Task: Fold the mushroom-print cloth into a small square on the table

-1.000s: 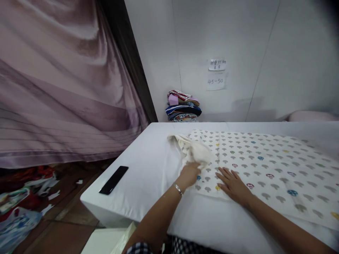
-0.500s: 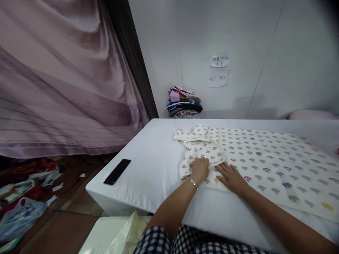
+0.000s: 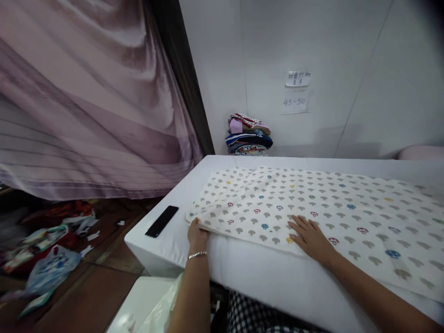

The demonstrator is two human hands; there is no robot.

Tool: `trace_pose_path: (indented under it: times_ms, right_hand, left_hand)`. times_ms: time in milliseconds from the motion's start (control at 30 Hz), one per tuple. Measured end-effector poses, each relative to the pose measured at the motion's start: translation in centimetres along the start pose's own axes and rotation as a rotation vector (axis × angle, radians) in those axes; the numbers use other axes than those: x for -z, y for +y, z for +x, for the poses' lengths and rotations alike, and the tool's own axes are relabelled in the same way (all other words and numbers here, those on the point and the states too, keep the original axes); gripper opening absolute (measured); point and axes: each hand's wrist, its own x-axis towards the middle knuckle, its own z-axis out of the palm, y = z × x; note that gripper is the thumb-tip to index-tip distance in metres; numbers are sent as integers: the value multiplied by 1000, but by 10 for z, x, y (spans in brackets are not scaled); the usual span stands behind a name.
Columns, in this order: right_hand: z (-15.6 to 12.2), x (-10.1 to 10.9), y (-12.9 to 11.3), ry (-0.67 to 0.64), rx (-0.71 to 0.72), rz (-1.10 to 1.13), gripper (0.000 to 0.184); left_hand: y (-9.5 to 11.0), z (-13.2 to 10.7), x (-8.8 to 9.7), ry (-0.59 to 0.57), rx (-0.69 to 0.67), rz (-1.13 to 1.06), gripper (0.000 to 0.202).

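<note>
A white cloth printed with small grey and coloured mushrooms (image 3: 312, 203) lies spread flat over the white table (image 3: 249, 273). My left hand (image 3: 197, 235), with a bracelet on its wrist, grips the cloth's near left corner, fingers tucked under the edge. My right hand (image 3: 310, 234) lies flat on the cloth near its front edge, fingers stretched out and apart, pressing it down.
A black phone (image 3: 161, 221) lies on the table's left corner. A stack of folded clothes (image 3: 248, 135) sits against the white wall, below paper notes (image 3: 294, 91). A purple curtain (image 3: 86, 101) hangs at left; bags and scraps (image 3: 48, 245) litter the floor.
My left hand has pulled the folded-over corner of the cloth out to the left and laid it flat. The right hand has stayed pressed on the cloth.
</note>
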Motion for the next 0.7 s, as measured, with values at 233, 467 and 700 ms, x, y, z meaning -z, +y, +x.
trace_pose_path:
  times_ms: [233,467,700]
  right_hand:
    - [0,-1,1,-2,-7,-16,57]
    - [0,-2,1,4,-6,0,56]
    - [0,-2,1,26,5,32,53]
  left_hand:
    - [-6,23,4,71,206,-127,33]
    - [14,35,-9,212,74,133,30]
    - [16,-2,-95,-59,-360,416,22]
